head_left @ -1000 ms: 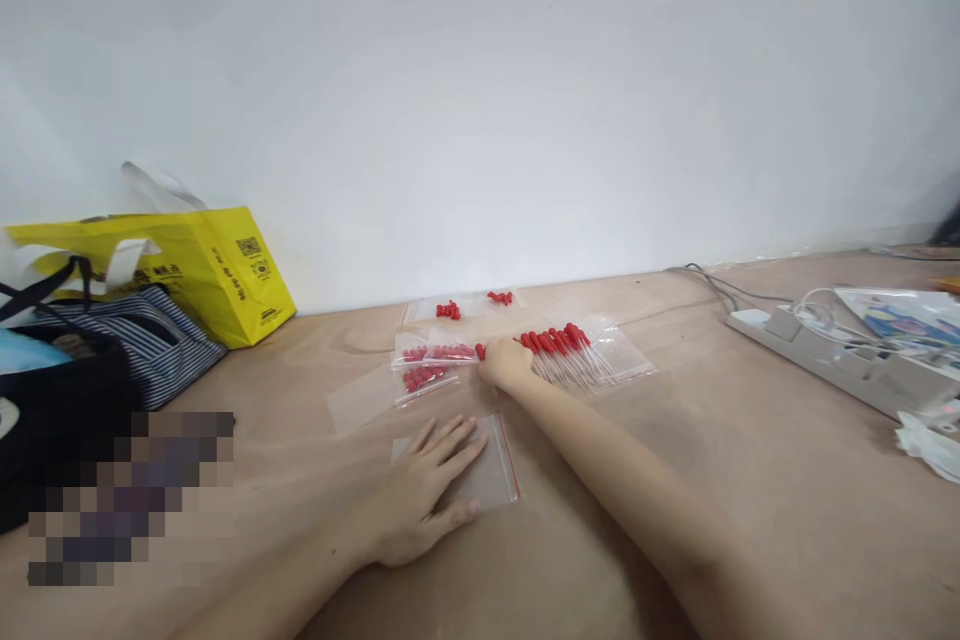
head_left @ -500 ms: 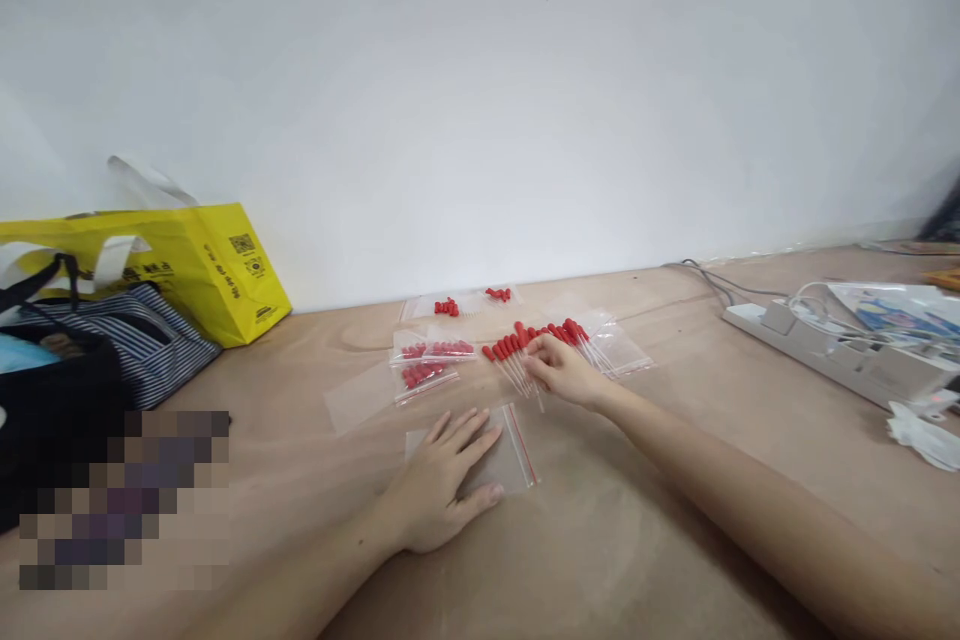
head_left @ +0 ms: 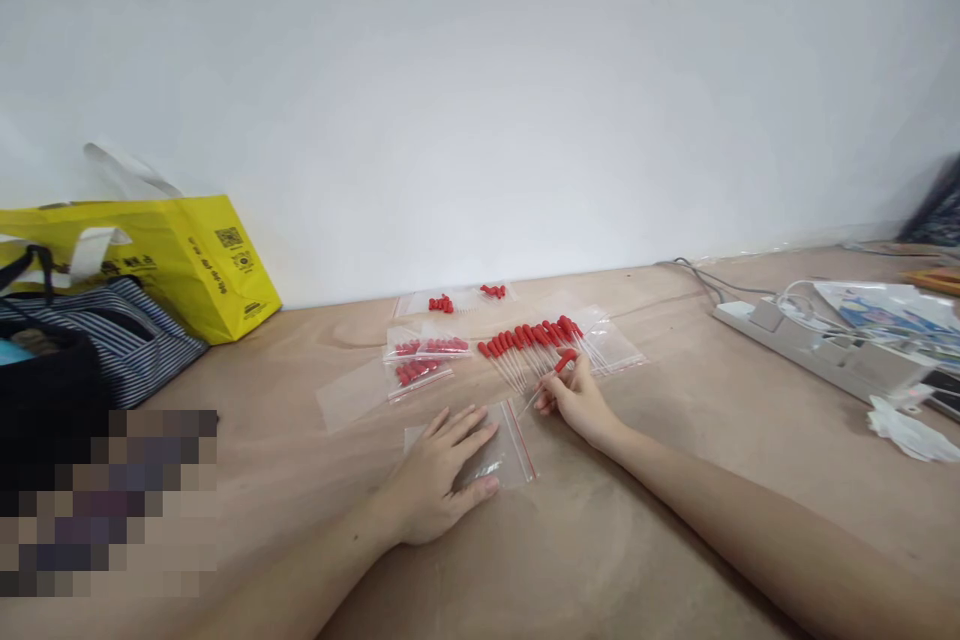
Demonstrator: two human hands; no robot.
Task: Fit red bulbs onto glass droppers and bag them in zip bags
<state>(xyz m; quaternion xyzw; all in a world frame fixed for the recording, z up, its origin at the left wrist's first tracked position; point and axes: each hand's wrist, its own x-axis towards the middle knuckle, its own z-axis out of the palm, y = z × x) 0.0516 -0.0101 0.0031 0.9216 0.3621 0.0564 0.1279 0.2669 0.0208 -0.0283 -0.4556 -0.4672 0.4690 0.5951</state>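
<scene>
My left hand [head_left: 446,475] lies flat with its fingers spread, pressing on a clear zip bag [head_left: 514,450] with a red seal line. In a pinch, my right hand [head_left: 577,405] holds one red-tipped stick [head_left: 566,359], tilted, its thin pale shaft pointing down left towards the bag's seal edge. Just beyond this hand, a row of similar red-tipped sticks [head_left: 517,340] lies fanned out side by side, partly over another clear bag [head_left: 619,345]. Left of the row are filled zip bags [head_left: 420,372] with red tips showing through the plastic.
Two small groups of red-tipped sticks [head_left: 441,304] lie near the wall on clear plastic. A yellow bag [head_left: 202,270] and a striped bag [head_left: 142,340] stand at left. On the right are a white power strip [head_left: 772,350], cables and a crumpled tissue [head_left: 911,430].
My right hand has drawn one red-tipped stick out from the row, towards me and slightly right, tilting it over. My left hand has stayed on the bag. The view has shifted slightly.
</scene>
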